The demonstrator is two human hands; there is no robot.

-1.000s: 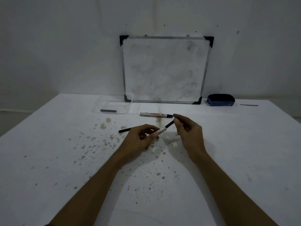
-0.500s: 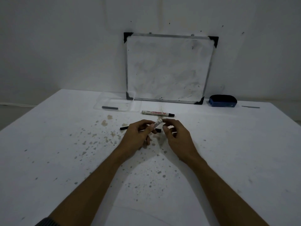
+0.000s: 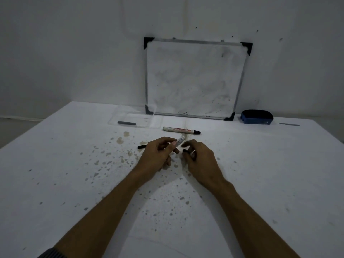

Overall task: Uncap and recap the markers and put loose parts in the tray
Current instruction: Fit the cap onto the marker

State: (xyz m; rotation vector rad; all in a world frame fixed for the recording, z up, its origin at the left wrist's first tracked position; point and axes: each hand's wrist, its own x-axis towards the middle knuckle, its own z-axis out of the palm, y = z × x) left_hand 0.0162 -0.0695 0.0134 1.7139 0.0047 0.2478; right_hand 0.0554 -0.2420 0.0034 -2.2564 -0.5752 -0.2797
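A: What is shown, from largest to smallest?

B: A stained white table [image 3: 260,174] is shown, with a whiteboard [image 3: 193,79] leaned on the wall, a blue eraser [image 3: 256,117] beside it, and a clear tray [image 3: 130,119] in which a grey stick [image 3: 126,123] is laid. A capped marker [image 3: 181,130] is seen lying crosswise just beyond the hands.

A: And the hands?

B: The left hand [image 3: 158,155] is closed on a marker barrel [image 3: 178,143], whose long axis is tilted up and to the right. The right hand [image 3: 199,157] is pinched on a small black cap [image 3: 185,151] (partly hidden by fingers), held just beside and below the barrel; the hands are near but not touching. The tray lies beyond and to the left, nearer the left hand.

A: What differs from half a second ago?

B: The cap is now held clear of the barrel, and the right hand has been drawn slightly back.
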